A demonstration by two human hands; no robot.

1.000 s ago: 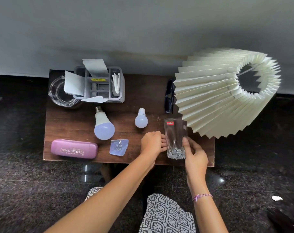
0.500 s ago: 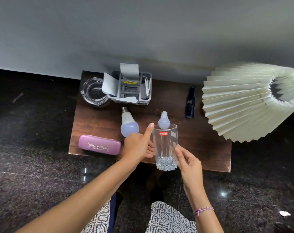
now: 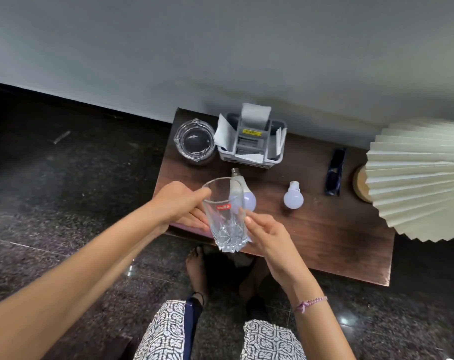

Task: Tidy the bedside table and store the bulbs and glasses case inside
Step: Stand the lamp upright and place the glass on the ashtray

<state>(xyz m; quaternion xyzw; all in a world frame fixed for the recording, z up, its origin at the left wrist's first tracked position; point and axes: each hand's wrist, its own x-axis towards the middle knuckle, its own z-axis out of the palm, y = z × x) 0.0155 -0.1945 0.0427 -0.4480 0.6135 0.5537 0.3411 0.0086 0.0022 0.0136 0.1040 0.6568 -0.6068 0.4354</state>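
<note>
A clear tumbler (image 3: 225,219) with a red label is held above the wooden bedside table's (image 3: 324,229) front left edge. My left hand (image 3: 181,203) grips it, thumb across the rim and fingers behind the lower part. At its right side is my right hand (image 3: 267,235), fingers loose, the thumb tip at the glass. The large white bulb (image 3: 248,201) lies partly behind the tumbler. To the right lies the small bulb (image 3: 293,197). Only a thin strip of the pink glasses case (image 3: 177,225) shows under my left hand.
A glass ashtray (image 3: 194,141) and a grey caddy (image 3: 251,144) with paper slips stand at the back. Dark sunglasses (image 3: 335,172) lie near the lamp's wooden base (image 3: 361,183) and pleated shade (image 3: 415,183), which overhangs the right side. Bare feet (image 3: 197,271) stand on the dark floor.
The tumbler has left the table's front right and moved left in the air, now over the large bulb and case. My right hand's hold has loosened to a fingertip touch.
</note>
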